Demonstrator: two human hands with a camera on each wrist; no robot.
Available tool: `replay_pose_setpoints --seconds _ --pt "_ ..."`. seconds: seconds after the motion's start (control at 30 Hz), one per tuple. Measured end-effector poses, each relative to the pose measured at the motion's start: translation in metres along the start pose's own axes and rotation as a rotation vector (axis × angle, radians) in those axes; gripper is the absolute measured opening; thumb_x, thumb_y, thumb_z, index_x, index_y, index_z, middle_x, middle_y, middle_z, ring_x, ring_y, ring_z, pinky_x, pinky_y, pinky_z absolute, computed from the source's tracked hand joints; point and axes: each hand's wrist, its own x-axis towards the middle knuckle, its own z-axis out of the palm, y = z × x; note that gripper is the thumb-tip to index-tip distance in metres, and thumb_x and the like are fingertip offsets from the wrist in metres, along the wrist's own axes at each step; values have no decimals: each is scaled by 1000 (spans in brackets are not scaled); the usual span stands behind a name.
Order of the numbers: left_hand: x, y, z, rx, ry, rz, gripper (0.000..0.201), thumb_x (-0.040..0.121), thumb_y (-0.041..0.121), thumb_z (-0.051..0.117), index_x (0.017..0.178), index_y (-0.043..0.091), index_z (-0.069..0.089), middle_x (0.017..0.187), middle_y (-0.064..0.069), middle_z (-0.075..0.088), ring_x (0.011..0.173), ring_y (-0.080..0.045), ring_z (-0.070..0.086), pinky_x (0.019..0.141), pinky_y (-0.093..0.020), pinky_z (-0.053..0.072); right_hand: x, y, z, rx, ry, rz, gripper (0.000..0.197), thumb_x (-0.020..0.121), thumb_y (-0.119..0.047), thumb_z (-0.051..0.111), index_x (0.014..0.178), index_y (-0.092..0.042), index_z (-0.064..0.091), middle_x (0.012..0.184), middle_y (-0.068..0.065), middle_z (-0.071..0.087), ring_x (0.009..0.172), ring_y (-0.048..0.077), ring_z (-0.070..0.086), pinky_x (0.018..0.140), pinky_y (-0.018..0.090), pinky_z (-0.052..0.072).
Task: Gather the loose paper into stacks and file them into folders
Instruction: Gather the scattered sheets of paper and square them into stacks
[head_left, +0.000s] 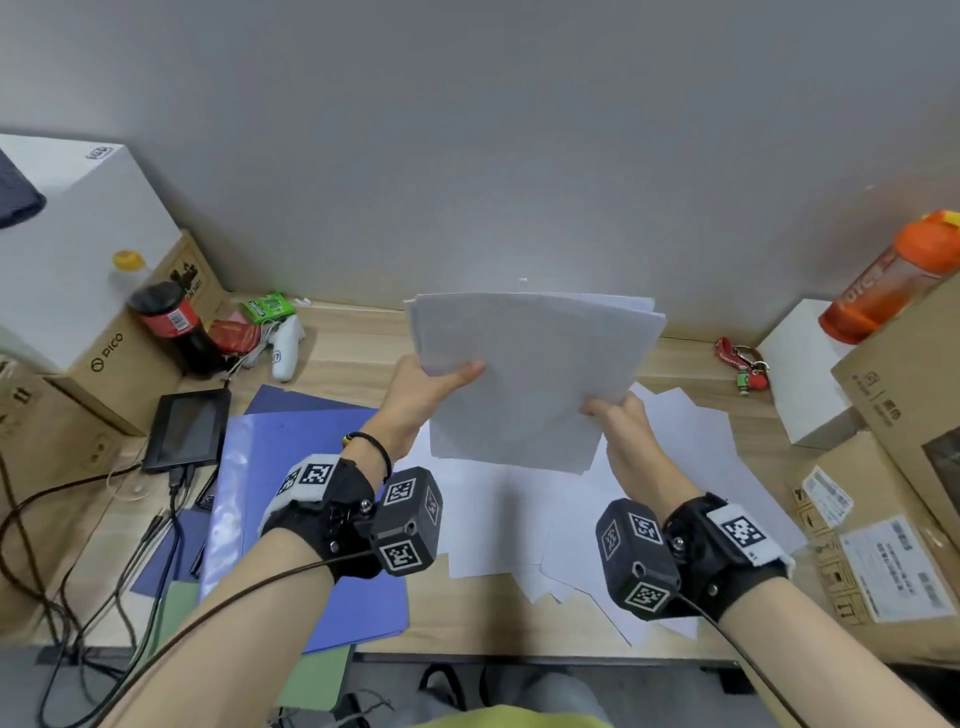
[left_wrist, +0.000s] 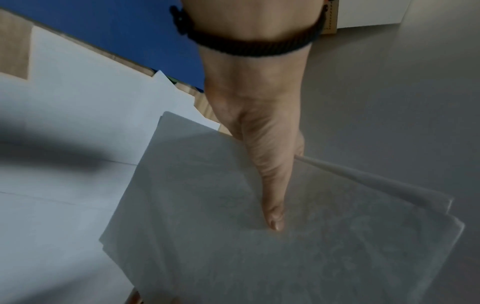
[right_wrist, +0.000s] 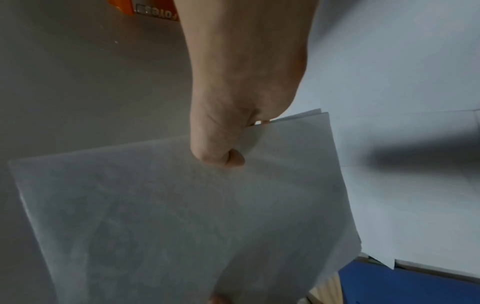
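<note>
Paper stack (head_left: 530, 384): held upright above the desk (head_left: 467, 618), sheet edges uneven at the top.
Loose sheets (head_left: 519, 519): lay scattered on the desk beneath the stack.
Blue folders (head_left: 291, 467): lay left of the loose sheets.
Left hand (head_left: 421, 395): pinched the stack's left edge, thumb on its near face.
Right hand (head_left: 623, 431): pinched the lower right corner, thumb bent on the near face.
</note>
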Motion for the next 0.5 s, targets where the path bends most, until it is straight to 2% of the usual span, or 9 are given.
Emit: replay_pose_setpoints --seconds 0.1,0.17,0.23,0.3,0.4,0.47,0.5 --pt "2 -12 -1 -18 42 -75 28 78 18 79 104 12 72 104 -4 75 96 -18 71 90 -33 55 -1 19 2 -21 3 35 32 89 0 51 117 -13 59 116 3 65 108 21 59 89 30 44" --pt "2 -38 -6 41 53 -190 41 72 26 84 109 18 69 107 0 74 102 -18 69 96 -39 52 -7 43 4 -88 -31 138 27 96 -12 51 121 -19 55 120 -3 61 112 19 55 92 30 38" --pt "1 -68 -14 159 10 -296 57 70 26 85 121 20 61 116 4 69 114 -19 63 101 -38 47 -10 61 4 -131 -51 206 29 99 -22 48 128 -20 53 122 -5 58 115 17 52 94 30 35" --pt "-1 -93 -26 395 31 -367 68 74 18 81 134 20 49 132 0 56 128 -23 49 104 -37 41 -10 65 1 -155 -43 211 30 101 -24 46 129 -17 53 120 -5 58 112 16 51 94 29 35" --pt "-9 -118 -57 890 166 -471 88 71 21 77 146 29 31 154 -6 27 144 -30 19 115 -50 21 -2 62 -2 -195 8 188 27 101 -22 45 125 -16 55 117 -3 59 110 18 54 91 29 38" --pt "-16 -129 -76 1016 192 -549 97 72 26 75 151 31 19 161 -7 5 149 -28 -3 117 -56 5 3 64 -3 -203 28 192 22 101 -20 45 118 -17 57 114 -1 62 110 20 56 91 31 41" --pt "-21 -135 -82 1053 194 -579 101 72 30 75 152 32 13 162 -6 -5 148 -29 -12 116 -57 1 3 68 -3 -203 30 207 21 100 -19 44 115 -17 58 113 0 63 109 22 57 92 34 43"
